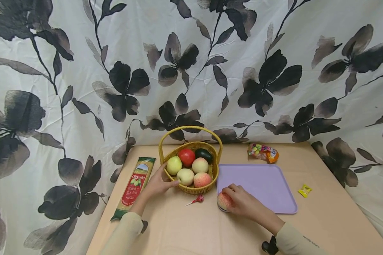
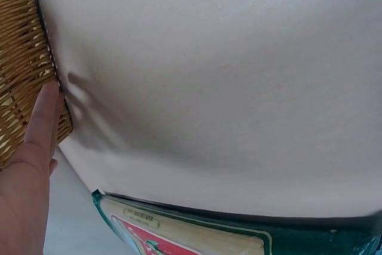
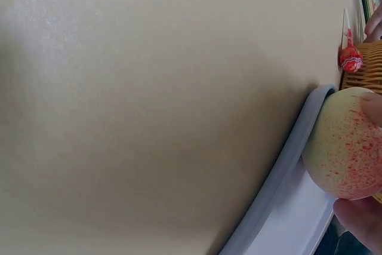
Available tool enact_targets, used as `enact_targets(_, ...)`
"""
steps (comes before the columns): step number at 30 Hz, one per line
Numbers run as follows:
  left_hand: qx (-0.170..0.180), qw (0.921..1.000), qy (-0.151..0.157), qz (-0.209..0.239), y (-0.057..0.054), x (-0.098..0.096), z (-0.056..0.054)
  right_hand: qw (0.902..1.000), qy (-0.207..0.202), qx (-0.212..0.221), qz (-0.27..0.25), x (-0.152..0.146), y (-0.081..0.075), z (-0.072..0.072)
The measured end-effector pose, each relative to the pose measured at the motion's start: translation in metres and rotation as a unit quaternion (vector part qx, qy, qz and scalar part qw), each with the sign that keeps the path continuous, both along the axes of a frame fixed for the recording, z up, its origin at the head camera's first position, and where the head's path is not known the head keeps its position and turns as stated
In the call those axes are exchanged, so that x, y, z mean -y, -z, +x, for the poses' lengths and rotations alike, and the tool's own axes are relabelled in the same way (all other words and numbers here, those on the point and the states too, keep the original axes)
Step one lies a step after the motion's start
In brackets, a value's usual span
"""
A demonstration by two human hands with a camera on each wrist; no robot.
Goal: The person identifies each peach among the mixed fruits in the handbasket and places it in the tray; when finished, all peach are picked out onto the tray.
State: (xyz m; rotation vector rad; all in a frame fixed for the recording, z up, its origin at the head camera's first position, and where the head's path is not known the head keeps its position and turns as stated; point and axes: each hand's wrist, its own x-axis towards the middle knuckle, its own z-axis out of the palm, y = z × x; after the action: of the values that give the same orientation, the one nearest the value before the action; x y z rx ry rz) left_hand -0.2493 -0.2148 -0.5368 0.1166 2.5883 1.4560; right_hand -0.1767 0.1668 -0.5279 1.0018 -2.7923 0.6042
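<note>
My right hand [image 1: 242,202] grips a peach [image 1: 225,201] over the front left corner of the purple tray [image 1: 258,187]. In the right wrist view the pale, red-speckled peach [image 3: 343,147] overlaps the tray's rim [image 3: 280,177], fingertips at its sides. My left hand [image 1: 156,182] rests against the left side of the yellow wicker basket [image 1: 191,190]; a straight digit touches the weave [image 2: 27,58] in the left wrist view. Inside the basket lie a red tomato-like piece [image 1: 187,157], a dark oval one [image 1: 203,155], a yellow-green fruit [image 1: 174,165], and several pale or pinkish round fruits [image 1: 202,180].
A red lollipop [image 1: 199,199] lies in front of the basket. Left of it is a green and red spaghetti packet [image 1: 135,186], beside my left forearm. A colourful candy bag [image 1: 263,153] sits behind the tray, and a small yellow wrapped candy [image 1: 305,191] to its right.
</note>
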Motion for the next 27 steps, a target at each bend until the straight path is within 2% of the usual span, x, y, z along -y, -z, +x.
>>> enact_targets(7, -0.006, 1.0, 0.004, -0.001, 0.001, 0.001, -0.001, 0.9993, 0.013, 0.029, 0.019, -0.001, -0.002, -0.001)
enact_targets(17, -0.005, 1.0, 0.005, 0.003, -0.001, 0.001, -0.001, 0.9985, 0.02, 0.032, 0.04, 0.001, -0.013, -0.004)
enact_targets(21, -0.005, 1.0, 0.003, 0.0, -0.003, 0.001, -0.001, 0.998, 0.021, 0.035, 0.049, 0.007, -0.031, -0.011)
enact_targets(27, -0.002, 0.9999, -0.003, -0.011, -0.002, 0.0, 0.001, 0.9965, 0.014, 0.044, 0.07, 0.026, -0.07, -0.032)
